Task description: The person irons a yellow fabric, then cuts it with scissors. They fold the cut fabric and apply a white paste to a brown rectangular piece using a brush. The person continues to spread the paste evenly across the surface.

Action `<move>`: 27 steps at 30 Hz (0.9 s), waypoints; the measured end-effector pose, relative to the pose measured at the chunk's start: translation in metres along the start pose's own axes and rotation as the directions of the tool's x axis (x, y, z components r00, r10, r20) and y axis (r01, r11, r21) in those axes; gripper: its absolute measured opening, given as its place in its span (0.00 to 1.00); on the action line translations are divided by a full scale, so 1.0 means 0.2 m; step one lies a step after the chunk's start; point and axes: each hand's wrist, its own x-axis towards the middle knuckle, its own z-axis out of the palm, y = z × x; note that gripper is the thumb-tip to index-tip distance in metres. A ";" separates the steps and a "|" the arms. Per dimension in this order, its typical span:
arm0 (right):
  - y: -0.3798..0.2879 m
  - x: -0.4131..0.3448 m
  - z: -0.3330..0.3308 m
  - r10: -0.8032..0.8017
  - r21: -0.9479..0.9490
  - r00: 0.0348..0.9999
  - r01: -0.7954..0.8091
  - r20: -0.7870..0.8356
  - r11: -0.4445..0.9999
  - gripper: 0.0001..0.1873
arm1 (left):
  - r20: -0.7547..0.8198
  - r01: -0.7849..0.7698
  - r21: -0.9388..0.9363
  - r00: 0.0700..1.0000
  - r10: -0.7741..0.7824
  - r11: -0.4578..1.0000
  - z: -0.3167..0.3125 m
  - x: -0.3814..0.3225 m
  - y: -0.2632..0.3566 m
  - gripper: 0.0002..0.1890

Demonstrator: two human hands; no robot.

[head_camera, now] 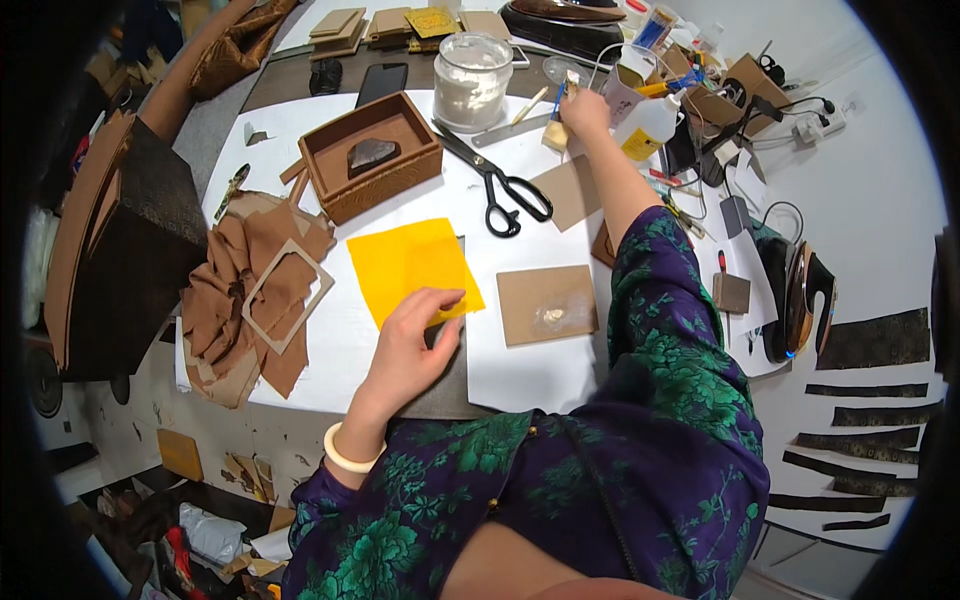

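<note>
My left hand [416, 349] hovers at the lower edge of a square of yellow cloth [409, 259], thumb and fingers apart with nothing between them. Stretched to the far right of the table, my right hand [586, 112] has its fingers by a small pale-tipped item; whether it grips this is unclear. Close to that hand are a cream block-like piece [555, 136], a steel ruler [510, 131] and a white plastic bottle [649, 124] with a yellow label. Before me lies a brown board [517, 300] with a whitish smear and a small pale dab on it.
Black-handled scissors [491, 180] lie beside a brown open box [375, 191] holding a dark stone-like piece. Behind them stands a glass jar [472, 82] of white paste. Crumpled brown fabric [232, 292] and a card frame [287, 296] are left. An iron [795, 300] stands right.
</note>
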 end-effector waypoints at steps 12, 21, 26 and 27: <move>0.13 0.04 -0.23 -0.339 -0.124 0.793 0.322 -0.506 0.939 0.14 | 0.015 -0.048 -0.048 0.999 0.049 0.998 0.12 0.07 -0.03 0.19; 0.31 -1.02 -1.02 -0.148 0.718 0.940 0.331 -0.306 0.613 0.09 | 0.273 -0.173 0.210 0.955 0.112 0.962 0.31 0.10 -0.03 0.59; 0.51 -1.58 -0.99 -0.056 0.801 0.998 0.047 -0.016 0.597 0.09 | 0.317 -0.213 0.278 0.941 0.119 0.937 0.37 0.15 -0.06 0.62; 0.52 -1.62 -0.96 -0.073 0.827 0.996 0.006 0.042 0.562 0.09 | 0.321 -0.217 0.282 0.939 0.121 0.934 0.37 0.15 -0.06 0.61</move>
